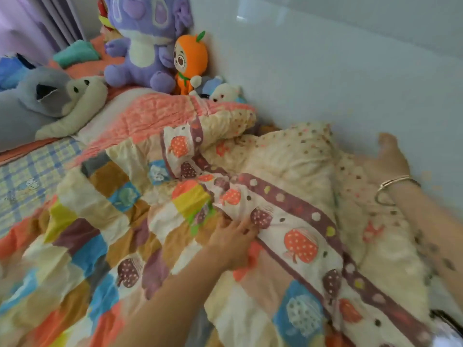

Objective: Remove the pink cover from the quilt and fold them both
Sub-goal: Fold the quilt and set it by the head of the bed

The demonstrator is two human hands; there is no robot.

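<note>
A rumpled cover lies across the bed: colourful patchwork (82, 236), a brown band with strawberries (295, 214), and a pink crinkled side (155, 113) folded back at the far end. Cream dotted bedding (295, 156) bulges beside the wall; I cannot tell whether it is the quilt or the cover's lining. My left hand (233, 239) rests on the cover with fingers spread, fingertips at the edge of the strawberry band. My right hand (390, 156), blurred and with a bangle on the wrist, reaches over the dotted bedding by the wall, fingers straight.
Plush toys sit at the head of the bed: a purple one (147, 43), an orange one (190, 58), a grey and cream one (50, 101) and a small white bear (225, 93). A white wall (325, 58) runs along the right. A checked sheet (30, 171) shows at left.
</note>
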